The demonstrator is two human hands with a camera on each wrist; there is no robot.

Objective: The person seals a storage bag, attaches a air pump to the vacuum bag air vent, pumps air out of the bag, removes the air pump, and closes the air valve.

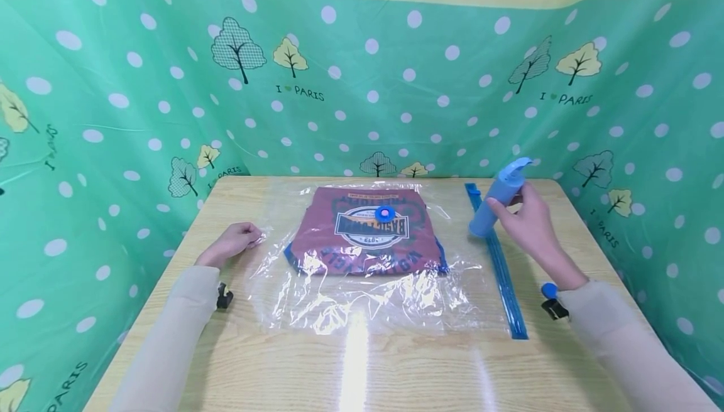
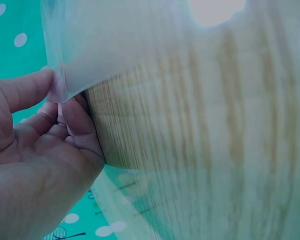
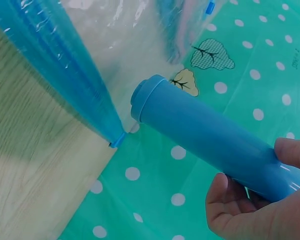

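Note:
A clear vacuum storage bag [image 1: 305, 299] lies on the table with a folded maroon printed garment [image 1: 367, 255] inside. On its top is a round blue valve [image 1: 385, 213] with a pink centre. Along the right side runs a blue zip strip [image 1: 506, 286], its slider [image 1: 474, 193] at the far end. At the bag's left edge my left hand [image 1: 230, 241] pinches the plastic film [image 2: 59, 87] between thumb and finger. My right hand [image 1: 532, 220] grips a blue cylindrical hand pump [image 3: 205, 132], held tilted above the zip strip.
The wooden table [image 1: 271, 368] is bordered by a green dotted curtain [image 1: 396, 98] at the back and both sides. A small round blue piece [image 1: 548, 291] shows beside the right wrist's black camera [image 1: 555, 309].

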